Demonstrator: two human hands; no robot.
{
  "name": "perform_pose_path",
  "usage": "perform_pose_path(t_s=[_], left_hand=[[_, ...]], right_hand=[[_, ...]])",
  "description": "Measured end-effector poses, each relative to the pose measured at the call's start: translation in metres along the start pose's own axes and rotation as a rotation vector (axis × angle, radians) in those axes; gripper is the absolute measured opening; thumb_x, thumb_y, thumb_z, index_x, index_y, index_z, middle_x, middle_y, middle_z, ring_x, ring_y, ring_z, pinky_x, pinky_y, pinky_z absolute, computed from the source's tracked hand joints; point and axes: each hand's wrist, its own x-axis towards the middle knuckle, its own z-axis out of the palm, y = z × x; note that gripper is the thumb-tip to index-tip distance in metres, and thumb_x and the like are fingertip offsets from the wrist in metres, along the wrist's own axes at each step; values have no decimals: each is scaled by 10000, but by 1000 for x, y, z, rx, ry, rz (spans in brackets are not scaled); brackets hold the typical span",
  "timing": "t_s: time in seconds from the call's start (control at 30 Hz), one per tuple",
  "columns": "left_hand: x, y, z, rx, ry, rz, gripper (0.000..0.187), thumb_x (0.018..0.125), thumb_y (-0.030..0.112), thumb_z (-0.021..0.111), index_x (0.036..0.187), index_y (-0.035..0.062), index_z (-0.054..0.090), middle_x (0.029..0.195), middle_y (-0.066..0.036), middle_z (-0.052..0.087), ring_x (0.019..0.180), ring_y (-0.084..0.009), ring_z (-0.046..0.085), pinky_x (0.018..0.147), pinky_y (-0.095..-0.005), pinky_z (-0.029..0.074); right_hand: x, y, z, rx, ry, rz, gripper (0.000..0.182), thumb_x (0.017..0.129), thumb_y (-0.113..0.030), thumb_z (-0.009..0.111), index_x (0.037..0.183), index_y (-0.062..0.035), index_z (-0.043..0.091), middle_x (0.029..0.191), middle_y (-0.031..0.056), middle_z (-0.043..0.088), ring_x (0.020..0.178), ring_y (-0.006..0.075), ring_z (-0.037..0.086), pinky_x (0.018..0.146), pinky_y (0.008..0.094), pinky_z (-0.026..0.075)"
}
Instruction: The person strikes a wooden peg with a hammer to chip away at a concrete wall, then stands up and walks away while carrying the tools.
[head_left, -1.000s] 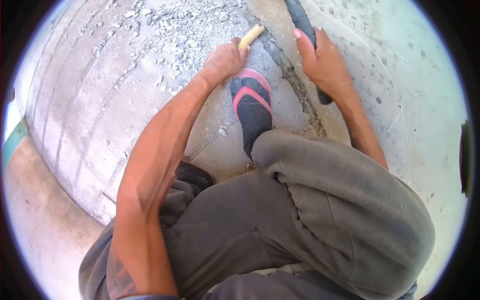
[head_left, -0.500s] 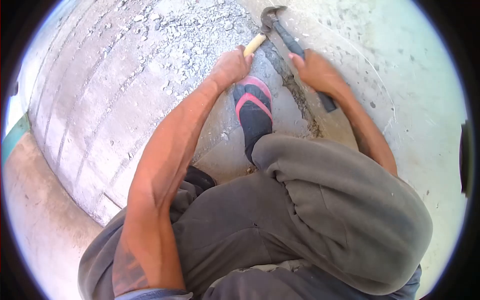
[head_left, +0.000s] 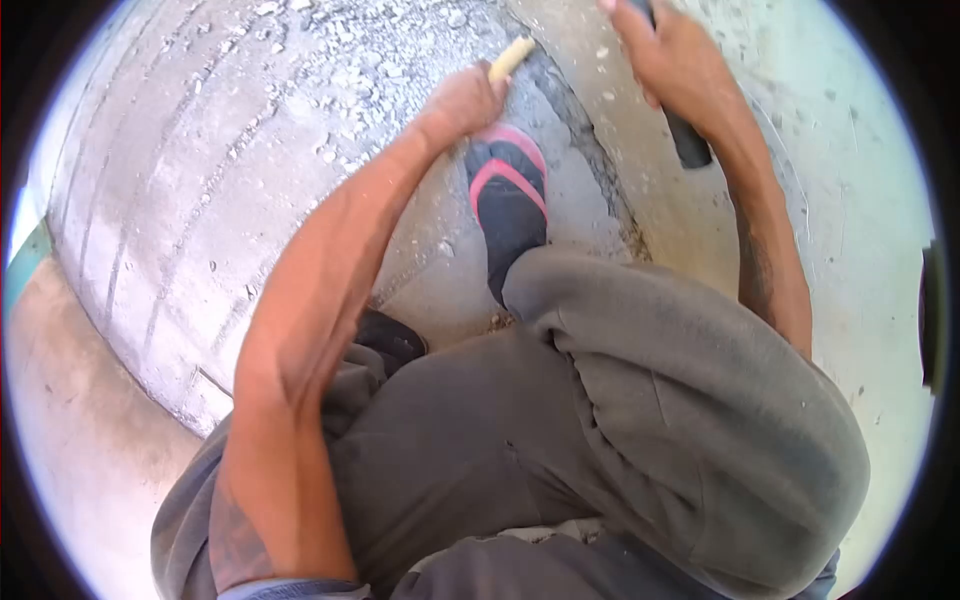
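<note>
My left hand (head_left: 465,100) is closed around a chisel (head_left: 512,58), whose pale yellow end sticks out past the thumb; the rest is hidden in the fist. Up at the top right, my right hand (head_left: 685,70) grips a hammer (head_left: 689,143) by its dark handle. The hammer's head lies beyond the top of the view. Between the two hands runs a rough broken groove (head_left: 595,150) in the concrete. Just below my left hand is my foot in a dark sock and a pink-strapped sandal (head_left: 508,185).
Grey rubble chips (head_left: 350,50) lie scattered over the concrete floor (head_left: 180,200) ahead and to the left. A smooth pale slab (head_left: 860,300) extends on the right. My bent knee (head_left: 700,370) fills the lower right, and a curved tan edge (head_left: 80,370) shows at far left.
My right hand has lifted the hammer up and to the right, away from the chisel, taking its head out of view. My left hand stays closed on the chisel, slightly higher in view.
</note>
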Motion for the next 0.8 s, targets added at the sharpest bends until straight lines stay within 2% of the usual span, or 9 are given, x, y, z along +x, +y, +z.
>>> perform_pose_path(t_s=[0.13, 0.23, 0.33, 0.37, 0.43, 0.53, 0.63, 0.77, 0.8], left_hand=[[9, 8, -16, 68, -20, -3, 478, 961, 383, 467, 1069, -73, 562, 864, -320, 646, 865, -474, 640, 799, -521, 507], [13, 18, -22, 80, -4, -10, 470, 958, 370, 464, 1036, -77, 586, 889, -311, 655, 888, -445, 652, 819, -509, 513], [34, -26, 9, 218, -75, 135, 481, 960, 385, 460, 1036, -69, 601, 930, -297, 664, 903, -426, 659, 824, -507, 512], [13, 15, -20, 66, -68, -87, 486, 959, 388, 463, 1040, -68, 609, 933, -294, 665, 909, -433, 655, 828, -501, 509], [21, 7, -16, 96, -67, -66, 494, 956, 394, 464, 1064, -65, 609, 942, -286, 669, 924, -435, 652, 842, -494, 507], [22, 17, -22, 112, -49, -67, 500, 952, 397, 467, 1029, -71, 627, 955, -292, 666, 938, -436, 648, 855, -490, 502], [26, 11, -19, 84, -67, -51, 502, 948, 392, 467, 965, -78, 642, 946, -308, 659, 934, -444, 646, 858, -494, 501], [30, 8, -22, 51, -113, -16, 534, 979, 412, 436, 1004, -100, 587, 714, -284, 633, 641, -418, 655, 629, -493, 512], [27, 16, -29, 40, -149, -81, 533, 968, 406, 448, 981, -101, 611, 726, -275, 643, 653, -407, 662, 641, -479, 518]], right_hand=[[13, 44, 60, -280, 502, -186, 583, 976, -497, 433, 819, 51, 552, 602, 149, 565, 505, 229, 601, 526, 384, 492], [12, 34, 36, -141, -253, 183, 560, 972, -484, 454, 806, 44, 543, 585, 137, 542, 478, 230, 586, 515, 384, 484], [8, 16, 7, -42, -89, 105, 547, 962, -506, 467, 773, 4, 524, 572, 81, 541, 452, 163, 544, 471, 347, 446], [-3, 2, 10, 95, 68, -17, 537, 968, -488, 460, 779, 11, 527, 572, 78, 537, 456, 157, 545, 466, 336, 438], [9, 20, 31, 49, 317, -168, 543, 972, -484, 451, 791, 22, 528, 564, 79, 530, 460, 154, 548, 468, 333, 435], [12, 28, 33, -96, -346, 168, 554, 969, -487, 455, 810, 39, 527, 548, 82, 518, 458, 166, 550, 468, 337, 437], [13, 15, 9, -24, -338, 184, 566, 963, -500, 464, 816, 44, 516, 535, 85, 510, 456, 181, 552, 470, 344, 441], [-1, -1, 28, 149, 132, 8, 546, 958, -503, 463, 796, 16, 509, 540, 82, 508, 438, 190, 534, 472, 351, 438], [2, 11, 36, 76, -39, 51, 539, 960, -498, 459, 811, 18, 509, 549, 81, 511, 440, 186, 532, 470, 348, 436]])
